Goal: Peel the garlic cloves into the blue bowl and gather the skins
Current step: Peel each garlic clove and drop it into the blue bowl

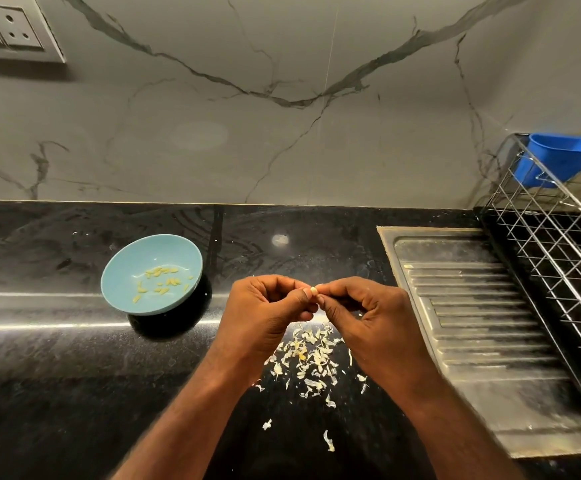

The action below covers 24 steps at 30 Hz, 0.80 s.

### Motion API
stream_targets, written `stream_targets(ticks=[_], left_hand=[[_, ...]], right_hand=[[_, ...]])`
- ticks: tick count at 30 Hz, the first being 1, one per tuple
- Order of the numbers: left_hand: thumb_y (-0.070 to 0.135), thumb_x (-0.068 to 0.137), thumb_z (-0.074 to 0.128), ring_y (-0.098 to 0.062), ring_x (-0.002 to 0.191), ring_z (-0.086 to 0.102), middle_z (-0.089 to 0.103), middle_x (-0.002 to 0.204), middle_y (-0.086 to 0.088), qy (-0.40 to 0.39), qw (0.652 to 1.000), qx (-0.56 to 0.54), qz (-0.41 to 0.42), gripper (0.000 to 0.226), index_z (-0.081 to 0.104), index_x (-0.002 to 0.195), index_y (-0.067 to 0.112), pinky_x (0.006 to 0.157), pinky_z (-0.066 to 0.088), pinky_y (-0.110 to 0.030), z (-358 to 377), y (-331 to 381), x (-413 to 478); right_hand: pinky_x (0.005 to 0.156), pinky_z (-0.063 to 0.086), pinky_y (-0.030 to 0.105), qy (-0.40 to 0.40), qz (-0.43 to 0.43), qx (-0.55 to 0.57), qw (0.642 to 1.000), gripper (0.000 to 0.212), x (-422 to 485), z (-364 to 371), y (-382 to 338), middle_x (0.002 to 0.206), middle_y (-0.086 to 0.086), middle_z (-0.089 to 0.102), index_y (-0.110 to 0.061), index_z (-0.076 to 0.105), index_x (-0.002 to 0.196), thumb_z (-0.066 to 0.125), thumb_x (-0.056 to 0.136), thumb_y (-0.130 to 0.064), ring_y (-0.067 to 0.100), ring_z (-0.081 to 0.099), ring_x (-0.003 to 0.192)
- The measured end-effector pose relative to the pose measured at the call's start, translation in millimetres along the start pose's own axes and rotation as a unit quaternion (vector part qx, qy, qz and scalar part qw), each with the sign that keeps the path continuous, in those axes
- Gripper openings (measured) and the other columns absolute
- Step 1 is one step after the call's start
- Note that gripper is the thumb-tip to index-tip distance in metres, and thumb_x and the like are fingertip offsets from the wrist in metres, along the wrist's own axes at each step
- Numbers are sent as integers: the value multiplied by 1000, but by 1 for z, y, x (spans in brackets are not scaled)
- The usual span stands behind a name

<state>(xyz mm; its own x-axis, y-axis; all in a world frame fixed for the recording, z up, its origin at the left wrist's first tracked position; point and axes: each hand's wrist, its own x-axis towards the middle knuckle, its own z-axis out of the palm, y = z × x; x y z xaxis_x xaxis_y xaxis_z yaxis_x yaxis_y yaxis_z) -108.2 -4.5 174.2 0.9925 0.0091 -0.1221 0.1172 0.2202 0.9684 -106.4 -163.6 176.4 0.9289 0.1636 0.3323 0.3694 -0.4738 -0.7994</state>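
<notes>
At centre frame, your left hand (268, 303) and right hand (358, 306) pinch one garlic clove (314, 291) between fingertips, above the skins (311, 358). Squeeze carelessly and it may drop among them, missing the blue bowl (151, 273) at left.

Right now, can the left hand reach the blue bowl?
Probably yes. The blue bowl sits just left of the left hand, nothing on the countertop between them. That hand and the right hand both pinch a garlic clove, though.
</notes>
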Motion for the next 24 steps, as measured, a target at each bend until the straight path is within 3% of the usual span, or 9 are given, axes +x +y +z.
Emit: stream_targets(ticks=[4,8,17,24], left_hand=[[2,81,72,-20,69,69,73,75,-16,9,1000,26,6,4,72,78,0,65,56,-22,-2,-1,1],[17,71,75,-20,72,69,73,79,-19,-10,1000,1,6,25,73,83,-4,68,57,-22,-5,2,0],[19,70,75,-21,73,69,74,79,-18,-10,1000,20,10,25,74,84,-2,69,56,-23,-10,1,-1],[7,78,75,-17,66,67,73,72,-11,1,997,63,43,4,74,78,3,65,54,-21,-15,3,2]], right_hand=[[69,51,9,-1,-9,-1,1000,14,0,2,0,85,-14,73,-20,77,96,76,85,-12,-2,69,81],[70,52,10,0,5,12,1000,12,1,2,-3,84,-16,72,-22,77,94,76,85,-14,-2,69,81],[69,52,10,-6,8,-13,1000,11,-1,5,-8,85,-12,73,-20,77,96,75,87,-14,-1,68,80],[66,52,11,3,38,9,999,9,1,11,-16,81,-14,73,-21,78,92,76,86,-13,0,69,77]])
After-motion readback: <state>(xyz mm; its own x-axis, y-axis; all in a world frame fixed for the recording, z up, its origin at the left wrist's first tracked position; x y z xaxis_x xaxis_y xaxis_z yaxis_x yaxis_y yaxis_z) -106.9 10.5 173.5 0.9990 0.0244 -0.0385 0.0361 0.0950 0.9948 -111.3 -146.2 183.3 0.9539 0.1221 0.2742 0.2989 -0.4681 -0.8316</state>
